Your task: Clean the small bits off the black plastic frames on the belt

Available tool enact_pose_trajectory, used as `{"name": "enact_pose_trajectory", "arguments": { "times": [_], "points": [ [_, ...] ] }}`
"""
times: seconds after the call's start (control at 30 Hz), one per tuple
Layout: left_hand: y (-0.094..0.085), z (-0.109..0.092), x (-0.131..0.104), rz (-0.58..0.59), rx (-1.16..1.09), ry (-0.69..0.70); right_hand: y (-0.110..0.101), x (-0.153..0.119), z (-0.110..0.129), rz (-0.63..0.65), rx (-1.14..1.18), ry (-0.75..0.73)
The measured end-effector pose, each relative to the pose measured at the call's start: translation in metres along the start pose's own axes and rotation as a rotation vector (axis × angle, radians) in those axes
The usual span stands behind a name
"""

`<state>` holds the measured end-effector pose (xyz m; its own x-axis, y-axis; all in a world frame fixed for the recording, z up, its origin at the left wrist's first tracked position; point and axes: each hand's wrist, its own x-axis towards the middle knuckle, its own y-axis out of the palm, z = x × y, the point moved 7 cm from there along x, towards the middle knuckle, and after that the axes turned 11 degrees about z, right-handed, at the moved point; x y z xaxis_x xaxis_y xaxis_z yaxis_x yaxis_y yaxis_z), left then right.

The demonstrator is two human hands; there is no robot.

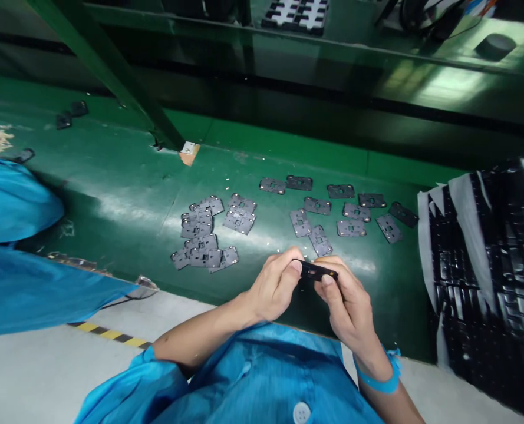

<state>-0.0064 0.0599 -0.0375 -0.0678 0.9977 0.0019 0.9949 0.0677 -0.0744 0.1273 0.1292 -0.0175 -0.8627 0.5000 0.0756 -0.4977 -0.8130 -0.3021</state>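
Between my two hands is a small black plastic part (313, 271), held near the front edge of the green table. My left hand (277, 281) grips its left end, thumb on top. At the other end, my right hand (345, 294) closes on it with thumb and fingers; a yellowish spot shows there. Beyond my hands lie several loose flat black plastic plates (351, 228) with cut-outs, spread to the right. More such plates overlap in a pile (197, 224) on the left.
A green post (124, 76) stands on the green table (124, 194). Black trays in torn white wrapping (478, 253) stand at the right. Another person's blue sleeve (14, 200) reaches in from the left. A shelf (354, 53) runs across the back with a black-and-white tray (296, 14).
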Motion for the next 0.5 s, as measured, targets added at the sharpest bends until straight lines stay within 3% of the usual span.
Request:
{"name": "enact_pose_trajectory", "arguments": {
  "times": [0.2,0.5],
  "points": [
    [0.003,-0.002,0.002,0.03,-0.022,0.065,0.001,-0.003,0.004,0.019,0.027,0.005],
    [0.002,0.0,0.005,-0.032,-0.079,0.098,0.004,0.001,0.013,0.002,-0.051,-0.088]
  ]
}}
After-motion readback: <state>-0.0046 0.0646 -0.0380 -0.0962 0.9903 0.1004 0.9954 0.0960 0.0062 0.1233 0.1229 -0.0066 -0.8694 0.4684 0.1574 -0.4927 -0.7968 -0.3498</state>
